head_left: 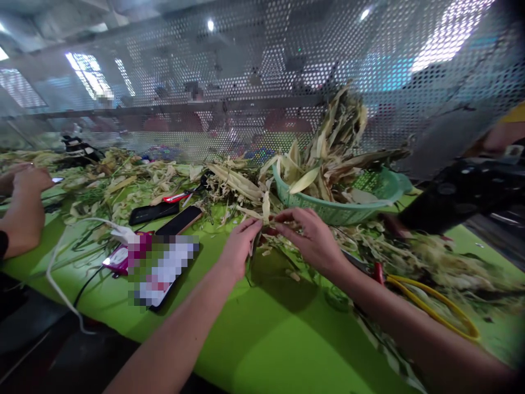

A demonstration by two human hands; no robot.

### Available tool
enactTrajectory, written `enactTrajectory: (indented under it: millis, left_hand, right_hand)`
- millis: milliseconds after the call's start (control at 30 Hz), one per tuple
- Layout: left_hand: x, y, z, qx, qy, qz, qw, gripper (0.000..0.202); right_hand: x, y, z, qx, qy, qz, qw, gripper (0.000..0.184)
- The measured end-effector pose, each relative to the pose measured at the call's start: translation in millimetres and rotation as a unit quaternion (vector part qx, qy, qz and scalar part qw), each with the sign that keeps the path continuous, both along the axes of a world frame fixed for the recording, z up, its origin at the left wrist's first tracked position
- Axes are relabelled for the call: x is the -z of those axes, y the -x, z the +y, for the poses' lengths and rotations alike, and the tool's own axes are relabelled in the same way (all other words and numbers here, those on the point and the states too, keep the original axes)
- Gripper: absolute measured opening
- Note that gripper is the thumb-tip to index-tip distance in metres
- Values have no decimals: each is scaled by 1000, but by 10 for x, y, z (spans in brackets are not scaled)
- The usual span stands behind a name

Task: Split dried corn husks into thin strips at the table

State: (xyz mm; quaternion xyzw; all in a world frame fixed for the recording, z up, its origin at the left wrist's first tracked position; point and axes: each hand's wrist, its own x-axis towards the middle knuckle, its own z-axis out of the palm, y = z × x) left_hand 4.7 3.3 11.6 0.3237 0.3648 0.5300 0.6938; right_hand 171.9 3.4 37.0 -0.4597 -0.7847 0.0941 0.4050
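Note:
My left hand (240, 244) and my right hand (308, 236) meet over the bright green table (262, 339), both pinching a dry, pale leaf strip (266, 219) between fingertips. A darker green leaf (255, 257) hangs down from the left fingers. Just behind the hands stands a teal plastic basket (328, 205) heaped with dried husks and leaves (336, 148). Loose husk scraps lie all around the hands.
Phones (180, 220) and a white cable (61, 257) lie at left, near another person's hands (24, 208). Red-handled scissors (178, 196) rest among the leaves. Yellow-handled shears (430, 306) lie at right. A perforated metal screen (262, 82) backs the table. A dark object (459, 194) intrudes from the right.

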Motion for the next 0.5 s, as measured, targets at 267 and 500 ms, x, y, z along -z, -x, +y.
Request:
enactTrajectory:
  millis: [267, 500]
  left_hand:
    - [-15, 66, 7, 36, -3, 30, 999, 26]
    - [10, 86, 38, -16, -17, 29, 999, 29]
  right_hand:
    - [79, -5, 38, -11, 54, 26, 998, 11]
    - [-31, -37, 1, 32, -111, -31, 993, 24]
